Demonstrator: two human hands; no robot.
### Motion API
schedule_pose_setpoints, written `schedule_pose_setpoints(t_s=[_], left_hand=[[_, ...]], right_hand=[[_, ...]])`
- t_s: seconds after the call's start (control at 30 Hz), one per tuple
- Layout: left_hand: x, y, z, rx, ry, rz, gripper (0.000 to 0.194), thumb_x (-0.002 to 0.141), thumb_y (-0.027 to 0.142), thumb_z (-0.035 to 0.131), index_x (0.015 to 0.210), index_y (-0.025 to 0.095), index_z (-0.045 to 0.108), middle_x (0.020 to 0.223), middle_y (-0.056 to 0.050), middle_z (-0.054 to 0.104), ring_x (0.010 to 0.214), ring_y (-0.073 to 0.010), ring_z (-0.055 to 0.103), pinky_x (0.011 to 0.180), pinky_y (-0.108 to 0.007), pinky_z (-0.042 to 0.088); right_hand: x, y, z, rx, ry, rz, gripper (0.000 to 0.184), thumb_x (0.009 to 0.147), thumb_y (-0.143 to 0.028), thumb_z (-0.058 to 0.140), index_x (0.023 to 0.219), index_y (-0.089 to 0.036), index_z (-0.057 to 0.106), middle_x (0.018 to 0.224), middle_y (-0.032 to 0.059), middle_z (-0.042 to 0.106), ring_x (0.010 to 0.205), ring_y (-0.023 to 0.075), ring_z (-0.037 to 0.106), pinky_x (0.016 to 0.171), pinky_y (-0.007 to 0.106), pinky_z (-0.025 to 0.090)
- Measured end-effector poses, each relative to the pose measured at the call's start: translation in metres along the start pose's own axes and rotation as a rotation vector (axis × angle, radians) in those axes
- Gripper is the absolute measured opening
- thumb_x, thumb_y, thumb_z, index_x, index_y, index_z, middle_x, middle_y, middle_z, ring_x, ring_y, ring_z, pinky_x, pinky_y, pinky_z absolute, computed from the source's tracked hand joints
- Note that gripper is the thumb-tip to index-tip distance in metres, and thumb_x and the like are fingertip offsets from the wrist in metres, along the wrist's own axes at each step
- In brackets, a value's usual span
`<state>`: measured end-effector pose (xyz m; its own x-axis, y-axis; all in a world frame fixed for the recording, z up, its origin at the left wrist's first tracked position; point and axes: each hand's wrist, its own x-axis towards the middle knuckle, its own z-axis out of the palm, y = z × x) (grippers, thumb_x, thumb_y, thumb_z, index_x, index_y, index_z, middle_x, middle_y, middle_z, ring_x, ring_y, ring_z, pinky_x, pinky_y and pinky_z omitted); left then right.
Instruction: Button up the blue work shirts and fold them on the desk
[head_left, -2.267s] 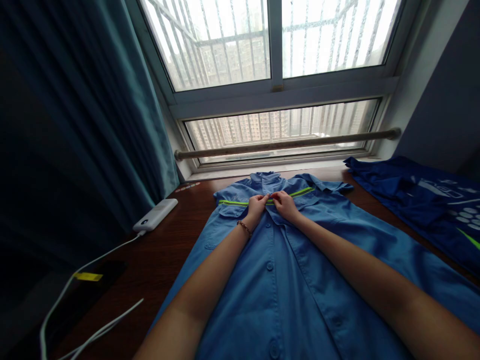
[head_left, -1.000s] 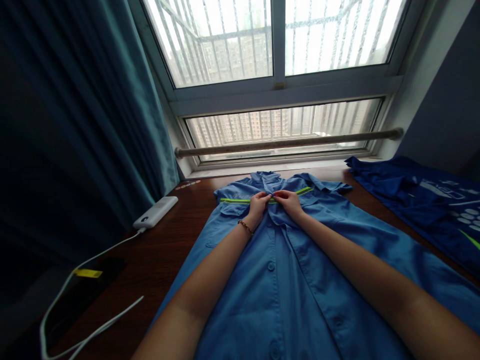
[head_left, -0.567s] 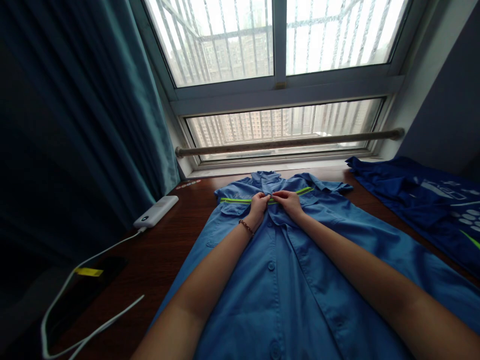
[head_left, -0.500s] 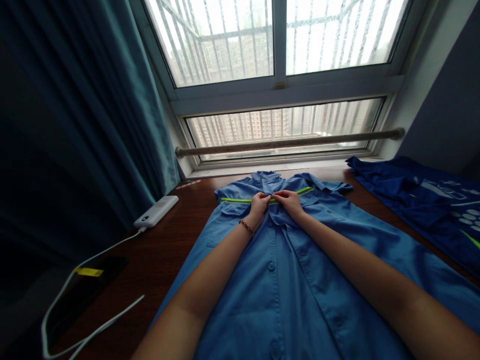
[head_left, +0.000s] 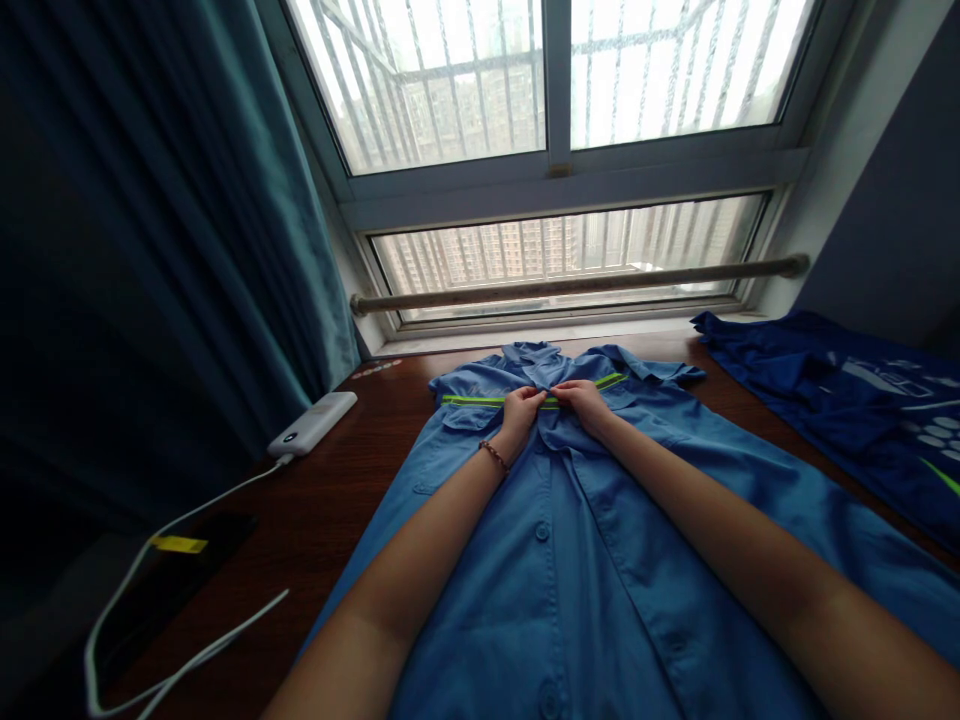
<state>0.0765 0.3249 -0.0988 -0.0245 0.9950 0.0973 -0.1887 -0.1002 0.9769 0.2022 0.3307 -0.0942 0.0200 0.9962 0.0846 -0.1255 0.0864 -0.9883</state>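
Observation:
A blue short-sleeved work shirt (head_left: 480, 560) lies spread out, its collar toward the window. Across its chest runs a yellow-green stripe (head_left: 472, 400). My left hand (head_left: 520, 415), with a beaded bracelet at the wrist, pinches the shirt's front edge at the stripe. Close beside it, my right hand (head_left: 583, 405) also pinches the front edge, the fingertips of both almost touching. What lies between the fingertips is too small to make out. Lower on the placket a button (head_left: 542, 531) shows, and below the hands the front panels lie partly apart.
On the brown wooden surface (head_left: 337, 510) at left sit a white power bank (head_left: 313, 423) with a white cable (head_left: 180, 515) and a dark flat object with a yellow tag (head_left: 180, 544). Dark blue clothing (head_left: 832, 400) lies at right. A curtain (head_left: 225, 200) and barred window stand behind.
My hands have shifted very slightly to the right, still pinching the shirt front at the stripe. Everything else stays where it was.

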Motion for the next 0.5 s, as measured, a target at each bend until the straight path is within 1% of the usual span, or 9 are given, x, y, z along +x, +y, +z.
schedule_pose_setpoints(t_s=[0.1, 0.2, 0.37, 0.5], left_hand=[[0.0003, 0.0005, 0.0007, 0.008, 0.025, 0.0, 0.011, 0.059, 0.02, 0.067, 0.059, 0.013, 0.058, 0.051, 0.001, 0.054, 0.047, -0.0097, 0.048, 0.046, -0.021, 0.036], [0.0002, 0.0014, 0.0011, 0.01, 0.053, 0.002, 0.013, 0.058, 0.021, 0.067, 0.058, 0.014, 0.056, 0.049, 0.003, 0.052, 0.048, -0.0102, 0.048, 0.047, -0.021, 0.037], [-0.0009, 0.0026, 0.0012, -0.001, 0.085, 0.001, 0.013, 0.06, 0.021, 0.065, 0.058, 0.015, 0.053, 0.048, 0.003, 0.048, 0.049, -0.0106, 0.048, 0.047, -0.021, 0.036], [-0.0007, 0.0036, 0.0012, -0.017, 0.099, -0.007, 0.014, 0.059, 0.019, 0.065, 0.061, 0.015, 0.051, 0.049, 0.003, 0.048, 0.047, -0.0094, 0.046, 0.045, -0.021, 0.035]], right_hand=[[-0.0003, -0.002, 0.001, 0.034, -0.013, 0.036, 0.016, 0.05, -0.027, 0.069, 0.054, -0.014, 0.06, 0.056, 0.0027, 0.061, 0.054, 0.0143, 0.056, 0.056, 0.026, 0.046], [-0.001, -0.0019, 0.002, 0.053, 0.014, 0.047, 0.015, 0.05, -0.022, 0.069, 0.057, -0.014, 0.057, 0.056, 0.0013, 0.06, 0.054, 0.0136, 0.056, 0.056, 0.026, 0.046], [-0.0006, -0.0014, 0.0036, 0.087, 0.087, 0.068, 0.026, 0.05, -0.014, 0.069, 0.067, -0.017, 0.05, 0.057, -0.0025, 0.056, 0.053, 0.0129, 0.056, 0.056, 0.026, 0.048], [0.0009, -0.0016, 0.0046, 0.071, 0.088, 0.072, 0.025, 0.051, -0.013, 0.067, 0.066, -0.017, 0.047, 0.058, -0.0018, 0.055, 0.054, 0.0133, 0.056, 0.055, 0.026, 0.048]])
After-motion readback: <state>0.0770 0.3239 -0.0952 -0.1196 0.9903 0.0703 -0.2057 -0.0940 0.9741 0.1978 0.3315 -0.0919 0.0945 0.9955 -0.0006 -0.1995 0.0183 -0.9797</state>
